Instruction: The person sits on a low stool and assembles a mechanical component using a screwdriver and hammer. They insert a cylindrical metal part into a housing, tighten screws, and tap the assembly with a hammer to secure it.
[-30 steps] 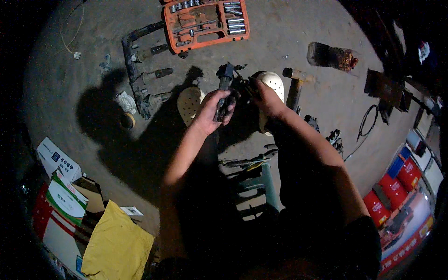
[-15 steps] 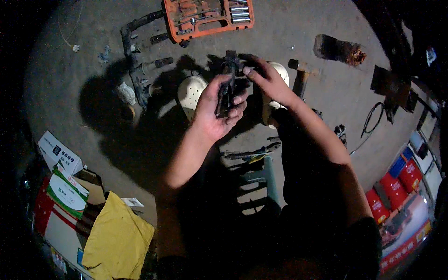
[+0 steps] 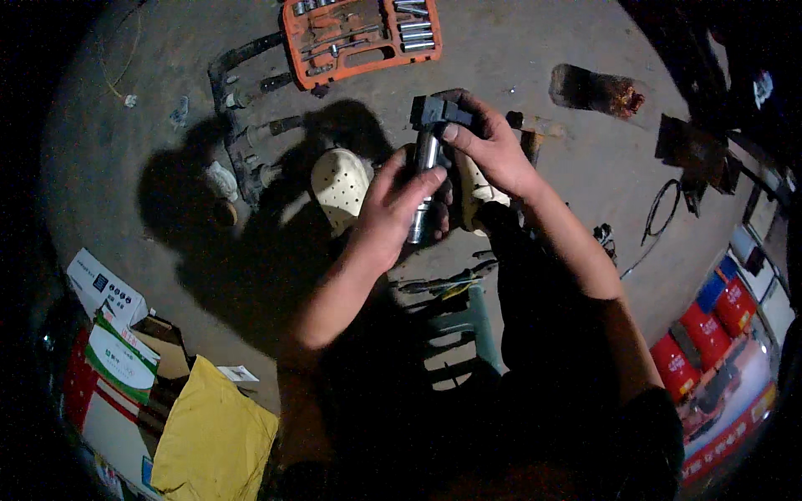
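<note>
Head | left hand (image 3: 390, 199): grip wrapped round shiny metal cylinder (image 3: 427, 152) | right hand (image 3: 494, 153): grip pinching blocky dark top (image 3: 428, 111)

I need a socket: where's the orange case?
In the head view, the orange case lies open at the top, just left of centre, beyond the left hand.

One long cylindrical part (image 3: 429, 138) is being held raised, just past twelve o'clock from the view's centre. Its shiny silver barrel (image 3: 427, 154) is being tilted, the upper end pointing between twelve and one o'clock. There, a black blocky head (image 3: 429, 112) is being carried; the barrel's middle is being partly covered.
</note>
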The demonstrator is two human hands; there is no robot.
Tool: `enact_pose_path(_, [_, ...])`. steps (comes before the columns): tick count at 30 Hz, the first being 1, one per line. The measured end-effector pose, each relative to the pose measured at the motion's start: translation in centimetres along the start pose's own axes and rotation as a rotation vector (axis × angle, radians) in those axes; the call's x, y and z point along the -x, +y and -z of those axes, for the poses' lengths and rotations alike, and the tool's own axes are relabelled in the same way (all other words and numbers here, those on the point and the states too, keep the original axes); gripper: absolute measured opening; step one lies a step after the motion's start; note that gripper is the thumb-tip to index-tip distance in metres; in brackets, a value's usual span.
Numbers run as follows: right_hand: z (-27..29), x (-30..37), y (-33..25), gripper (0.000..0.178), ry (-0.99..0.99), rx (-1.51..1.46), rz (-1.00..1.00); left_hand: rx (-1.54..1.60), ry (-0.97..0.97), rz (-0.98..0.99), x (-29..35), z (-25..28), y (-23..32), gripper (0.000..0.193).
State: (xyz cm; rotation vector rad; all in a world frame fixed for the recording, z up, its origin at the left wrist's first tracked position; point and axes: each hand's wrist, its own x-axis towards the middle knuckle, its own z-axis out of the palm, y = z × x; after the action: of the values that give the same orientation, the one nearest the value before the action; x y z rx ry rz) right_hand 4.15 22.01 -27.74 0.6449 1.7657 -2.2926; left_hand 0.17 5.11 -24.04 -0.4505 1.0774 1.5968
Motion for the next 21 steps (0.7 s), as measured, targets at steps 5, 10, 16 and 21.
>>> enact_pose_path(5, [0.1, 0.6, -1.2, 0.051, -0.02, 0.099, 0.029, -0.392, -0.046, -0.176, -1.1, 0.4, -1.5, 0.023])
enact_pose_path(10, [-0.4, 1.1, -2.2, 0.057, 0.003, 0.083, 0.068, -0.697, 0.07, -0.455, -1.4, 0.9, -1.6, 0.025])
enact_pose_path(16, [-0.6, 1.8, -4.0, 0.05, -0.105, 0.328, 0.264, -0.889, 0.106, -0.769, -2.7, 1.9, -2.1, 0.024])
enact_pose_path(21, [-0.8, 1.8, -4.8, 0.047, -0.208, 0.549, 0.429, -0.936, 0.153, -0.858, -3.3, 3.2, -2.8, 0.021])
